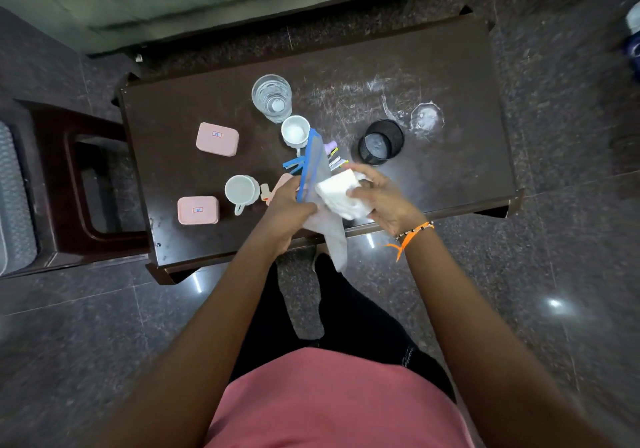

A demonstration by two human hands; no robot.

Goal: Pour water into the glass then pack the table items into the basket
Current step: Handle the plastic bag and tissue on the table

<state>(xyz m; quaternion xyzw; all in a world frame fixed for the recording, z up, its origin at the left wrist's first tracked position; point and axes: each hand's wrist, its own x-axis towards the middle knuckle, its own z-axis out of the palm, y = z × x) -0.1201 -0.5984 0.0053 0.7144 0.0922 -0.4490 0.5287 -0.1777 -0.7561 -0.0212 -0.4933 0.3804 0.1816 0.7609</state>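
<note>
Zip pouch (313, 167) is pinched upright in left grip (287, 205); white tissue wad (341, 193) clasped in right grip (381, 195) — just right of pouch, w/ mouth facing it.

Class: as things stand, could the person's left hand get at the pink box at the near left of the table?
Probably not at once. The path to the near pink box looks free, with only a white cup beside it, but the left hand holds a clear blue-edged pouch, so its grip is taken.

Glass (272, 97) w/ water upright at table's far side, black mesh basket (381, 142) to its right.
</note>
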